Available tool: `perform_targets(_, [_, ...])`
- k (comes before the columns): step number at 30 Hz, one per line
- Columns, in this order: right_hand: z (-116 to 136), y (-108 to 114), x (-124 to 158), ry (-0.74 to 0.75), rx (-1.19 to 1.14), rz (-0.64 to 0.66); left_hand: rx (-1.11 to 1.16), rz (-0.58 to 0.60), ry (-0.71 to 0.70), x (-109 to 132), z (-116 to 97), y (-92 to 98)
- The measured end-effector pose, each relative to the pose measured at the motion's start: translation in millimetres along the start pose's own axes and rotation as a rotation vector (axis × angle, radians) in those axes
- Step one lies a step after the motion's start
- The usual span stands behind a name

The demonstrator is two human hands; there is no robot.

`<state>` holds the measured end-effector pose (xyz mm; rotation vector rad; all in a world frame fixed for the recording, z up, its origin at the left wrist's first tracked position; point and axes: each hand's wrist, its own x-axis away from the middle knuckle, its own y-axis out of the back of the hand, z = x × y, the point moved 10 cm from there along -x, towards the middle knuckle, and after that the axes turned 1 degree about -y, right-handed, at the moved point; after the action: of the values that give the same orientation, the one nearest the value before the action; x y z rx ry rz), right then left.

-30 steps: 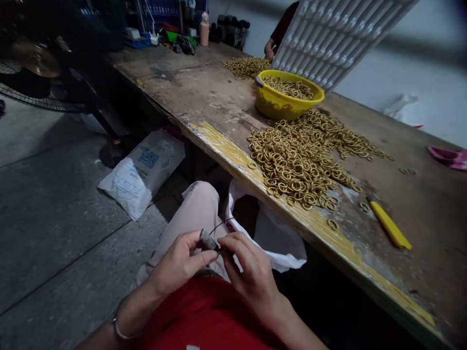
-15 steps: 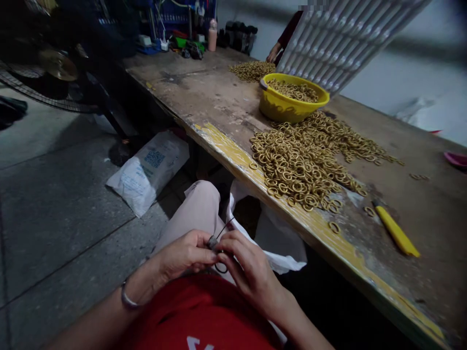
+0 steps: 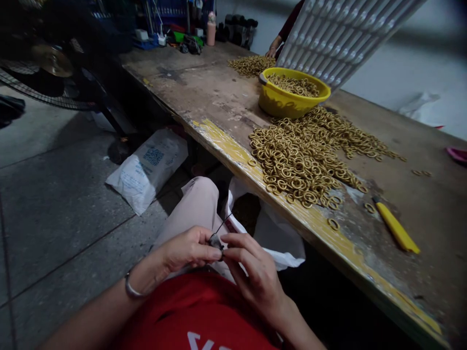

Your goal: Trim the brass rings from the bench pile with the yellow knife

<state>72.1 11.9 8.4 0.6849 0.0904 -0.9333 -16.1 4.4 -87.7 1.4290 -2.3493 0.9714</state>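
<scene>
Over my lap, my left hand pinches a small dark grey lump between thumb and fingers; its exact kind is unclear. A thin dark strand sticks up from it toward the upper right. My right hand is bent close against the lump's right side, its thumb and fingertips drawn together there. Whatever those fingertips hold is too small to make out. On the table to the right lies a big heap of brass-coloured rings, with a few loose ones near the edge.
A yellow basin of rings stands behind the heap. The yellow-handled cutter lies at right. Below the table edge hangs an open white sack; a printed bag lies on the floor near a fan. Another person's hand touches a far heap.
The dark loop seen below my fingers has gone from sight. My right fingers have shifted slightly and spread a little off the lump, showing more of it. The view has moved slightly.
</scene>
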Motion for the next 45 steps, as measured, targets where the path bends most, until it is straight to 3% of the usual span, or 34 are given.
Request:
perform_targets(3, [5.4,-6.5,0.7,0.045,-0.007,0.083,-0.064,0.034,0.058,-0.4,10.4,4.3])
perform_targets(6, [-1.8,-8.6,3.1,-0.043,-0.017,0.085,-0.081,-0.028,0.055,-1.7,12.1,8.9])
perform_targets(8, [-18.0,-7.2,5.7,-0.221,-0.104,0.049,-0.060,-0.057,-0.010,-2.7,4.9,5.6])
perform_targets(12, [-58.6,-21.5,25.1,-0.709,-0.519,0.016,-0.104,-0.054,-0.101,-2.9,-8.0,-5.7])
perform_targets(14, [-65.5,-27.6,31.2,-0.802,-0.657,-0.013,-0.139,-0.048,-0.124,-2.1,-11.1,-7.4])
perform_targets(17, [-65.6,-19.5,29.5,-0.729,-0.568,-0.089,-0.142,-0.018,-0.143,0.5,-11.4,-7.0])
perform_targets(24, [-30.2,-13.0,4.6,-0.320,-0.177,0.018,-0.013,-0.027,-0.156,10.5,-4.1,3.3])
perform_targets(30, [-19.4,-14.5,-1.0,-0.225,-0.094,0.016,0.012,-0.074,-0.169,9.7,2.7,8.3])
perform_targets(38, [-33.6,-8.6,7.9,-0.373,-0.269,-0.126,0.052,-0.183,-0.140,4.4,10.3,13.4])
perform_targets(45, [-65.6,-24.5,17.9,-0.710,-0.690,-0.157,-0.097,-0.195,-0.163,2.3,0.6,5.6])
